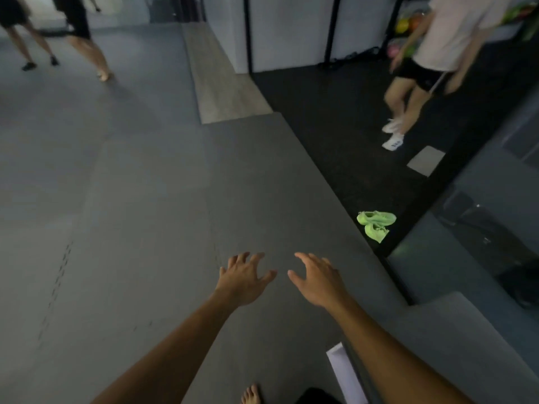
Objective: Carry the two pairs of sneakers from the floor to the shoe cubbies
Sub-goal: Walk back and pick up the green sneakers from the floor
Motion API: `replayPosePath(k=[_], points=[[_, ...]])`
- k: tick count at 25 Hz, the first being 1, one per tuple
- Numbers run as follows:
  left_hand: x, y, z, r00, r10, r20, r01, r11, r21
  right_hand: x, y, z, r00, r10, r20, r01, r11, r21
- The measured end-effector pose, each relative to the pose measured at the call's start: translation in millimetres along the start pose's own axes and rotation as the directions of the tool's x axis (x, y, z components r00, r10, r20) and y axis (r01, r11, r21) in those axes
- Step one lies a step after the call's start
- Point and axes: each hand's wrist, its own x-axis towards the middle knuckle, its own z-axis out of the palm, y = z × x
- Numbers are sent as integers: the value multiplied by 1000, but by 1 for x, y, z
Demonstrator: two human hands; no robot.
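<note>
A pair of bright green sneakers [376, 225] lies on the dark floor just past the edge of the grey mat, to the right and ahead of me. Both arms reach forward over the mat. My left hand [243, 277] has its fingers spread and holds nothing. My right hand [316, 279] is likewise spread and empty, a short way left of and nearer than the sneakers. No second pair and no shoe cubbies are in sight.
The grey foam mat [145, 199] covers the left and centre. A person in white sneakers [420, 68] walks on the dark floor [335, 126] at right. Two people [58, 33] walk at far left. A glass panel [481, 214] stands right of the sneakers.
</note>
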Motion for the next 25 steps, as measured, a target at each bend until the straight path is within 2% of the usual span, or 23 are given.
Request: replayPosePath(k=[6, 15, 18, 20, 25], points=[[167, 57, -42, 974, 196, 112, -209, 970, 124, 136, 29, -38, 992, 117, -45, -112, 988, 102], [381, 130, -75, 935, 236, 266, -282, 948, 149, 319, 110, -110, 949, 316, 15, -313, 931, 186], [463, 164, -85, 888, 291, 358, -370, 912, 177, 373, 143, -138, 908, 418, -23, -404, 890, 209], [515, 196, -93, 847, 354, 396, -455, 869, 196, 401, 162, -156, 855, 516, -54, -492, 839, 231], [625, 286, -108, 693, 531, 488, -690, 685, 234, 464, 201, -195, 709, 703, -63, -650, 686, 327]])
